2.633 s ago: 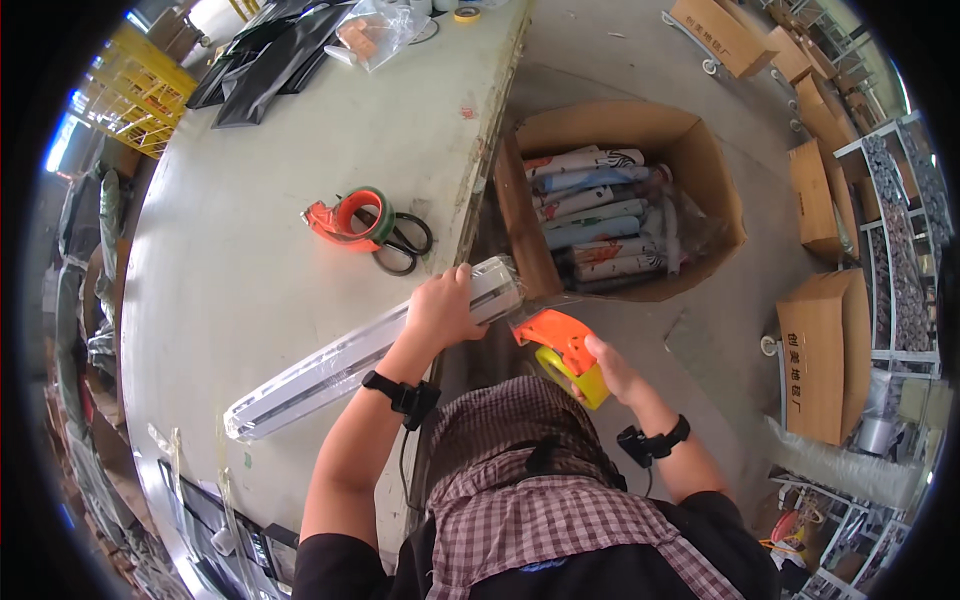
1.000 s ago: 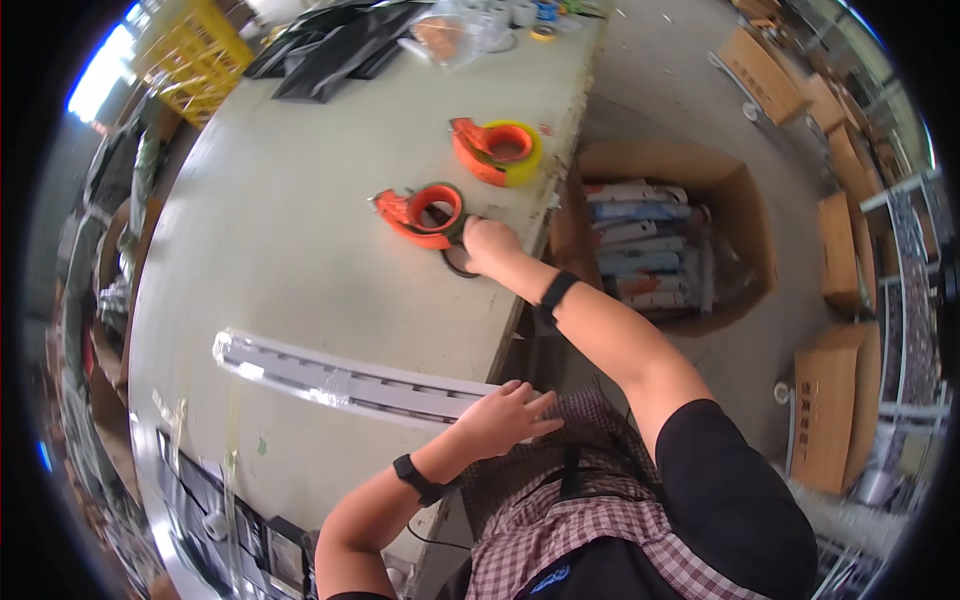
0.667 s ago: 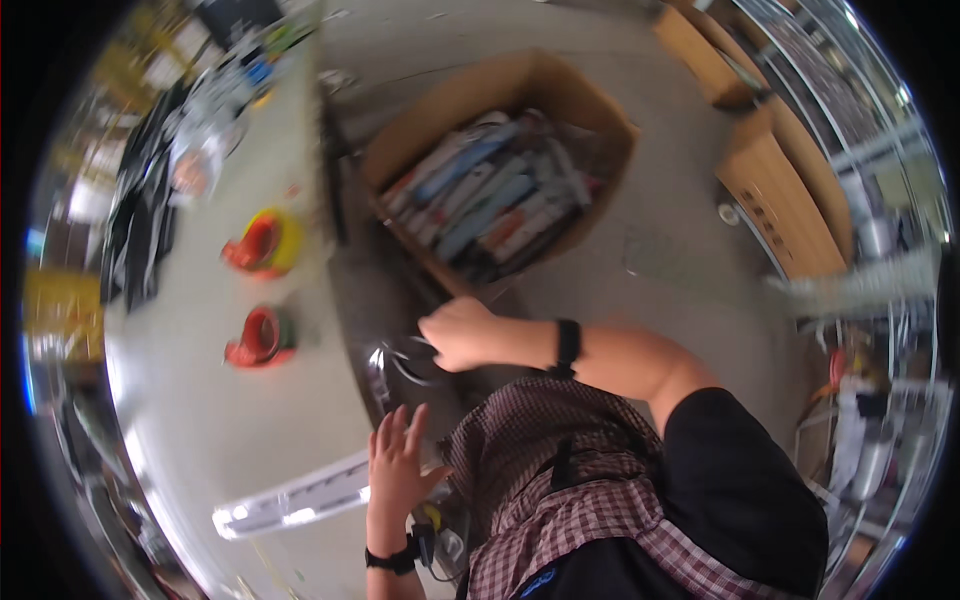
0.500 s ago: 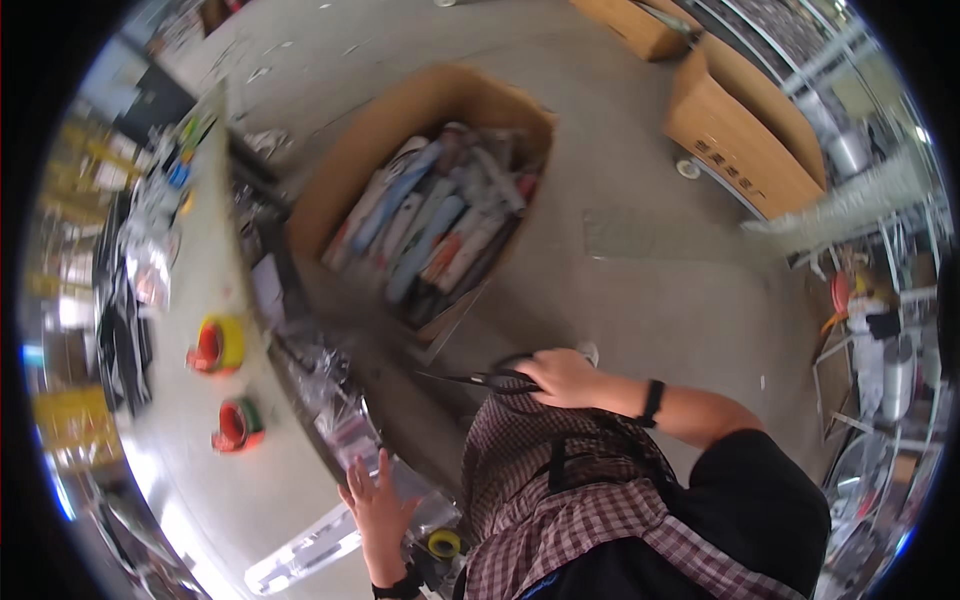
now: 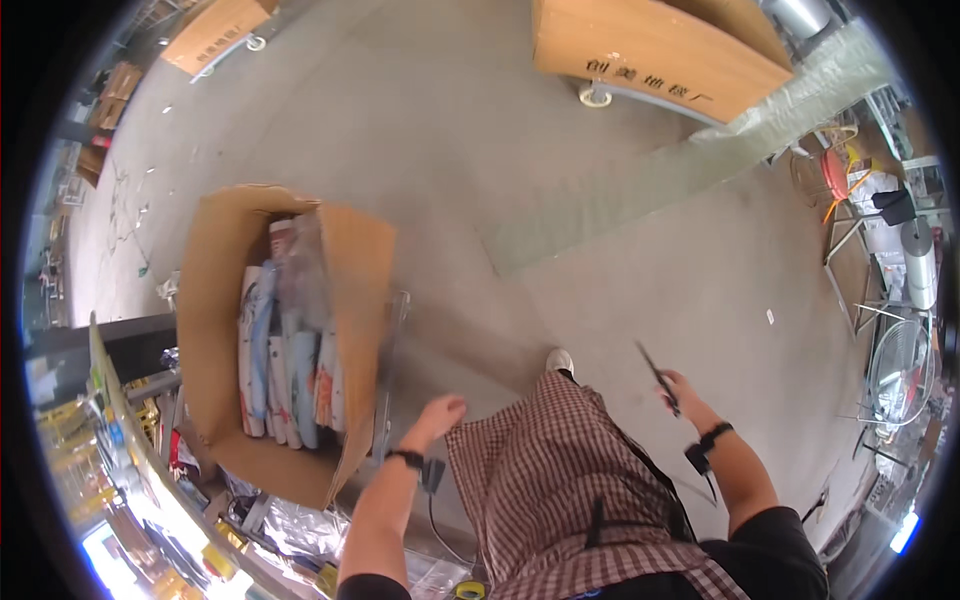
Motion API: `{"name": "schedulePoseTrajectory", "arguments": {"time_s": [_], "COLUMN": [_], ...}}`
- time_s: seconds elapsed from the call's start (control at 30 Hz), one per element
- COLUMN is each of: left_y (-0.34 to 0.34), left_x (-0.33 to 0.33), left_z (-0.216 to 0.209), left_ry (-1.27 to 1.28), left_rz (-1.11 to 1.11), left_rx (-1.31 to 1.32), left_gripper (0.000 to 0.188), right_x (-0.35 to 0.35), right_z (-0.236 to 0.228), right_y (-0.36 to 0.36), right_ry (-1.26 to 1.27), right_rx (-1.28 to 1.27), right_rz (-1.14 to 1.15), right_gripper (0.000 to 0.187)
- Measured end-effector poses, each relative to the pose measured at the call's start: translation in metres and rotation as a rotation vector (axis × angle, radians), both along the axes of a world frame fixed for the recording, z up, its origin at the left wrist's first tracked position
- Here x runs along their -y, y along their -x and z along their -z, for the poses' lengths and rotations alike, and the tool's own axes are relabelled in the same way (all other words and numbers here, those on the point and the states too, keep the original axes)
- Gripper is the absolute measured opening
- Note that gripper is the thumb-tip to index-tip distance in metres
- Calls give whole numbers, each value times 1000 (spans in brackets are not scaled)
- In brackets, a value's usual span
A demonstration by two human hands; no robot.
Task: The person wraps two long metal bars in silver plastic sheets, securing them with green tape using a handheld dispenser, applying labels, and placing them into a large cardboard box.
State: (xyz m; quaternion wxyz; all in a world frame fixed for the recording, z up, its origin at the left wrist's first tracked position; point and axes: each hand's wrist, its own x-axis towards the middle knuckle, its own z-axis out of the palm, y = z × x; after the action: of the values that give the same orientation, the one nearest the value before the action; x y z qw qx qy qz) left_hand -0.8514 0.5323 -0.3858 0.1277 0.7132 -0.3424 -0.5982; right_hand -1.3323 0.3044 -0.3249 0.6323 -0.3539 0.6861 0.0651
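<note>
A pair of scissors [image 5: 656,378] is gripped in my right hand [image 5: 690,398], held out to the right above the floor with its dark blades pointing up and away. My left hand [image 5: 437,416] has its fingers curled in and nothing visible in them. It is beside the corner of the checked apron [image 5: 560,450] I wear. Just beyond that hand, to the left, an open cardboard box [image 5: 360,290] holds several rolled, wrapped pieces of patterned cloth or carpet [image 5: 303,390]. Clear plastic wrap covers part of them.
A worktable [image 5: 135,430] runs along the lower left, with crumpled clear plastic [image 5: 300,530] near it. Another carton on wheels [image 5: 650,60] stands far ahead. A translucent plastic sheet [image 5: 600,215] lies across the floor. A wire-caged fan [image 5: 900,370] is at the right.
I have turned right, away from the worktable, so the box now appears at the left. My left hand has left the table edge and its spread fingers have curled. The scissors have swung out rightward.
</note>
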Motion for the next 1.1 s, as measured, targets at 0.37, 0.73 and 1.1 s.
{"name": "schedulePoseTrajectory", "arguments": {"time_s": [0.37,0.73,1.1], "left_y": [13,31,34], "left_x": [225,349,275], "left_z": [336,418,26], "left_ry": [-79,-316,294], "left_rz": [-267,-623,-1088], "left_rx": [101,219,-399], "left_gripper": [24,30,39], "right_x": [-299,-295,-40], "right_z": [-69,-19,10], "right_y": [233,113,-3], "right_ry": [-174,-317,651], "right_rx": [-520,-662,-17], "right_rz": [431,840,480], "right_gripper": [17,23,57]}}
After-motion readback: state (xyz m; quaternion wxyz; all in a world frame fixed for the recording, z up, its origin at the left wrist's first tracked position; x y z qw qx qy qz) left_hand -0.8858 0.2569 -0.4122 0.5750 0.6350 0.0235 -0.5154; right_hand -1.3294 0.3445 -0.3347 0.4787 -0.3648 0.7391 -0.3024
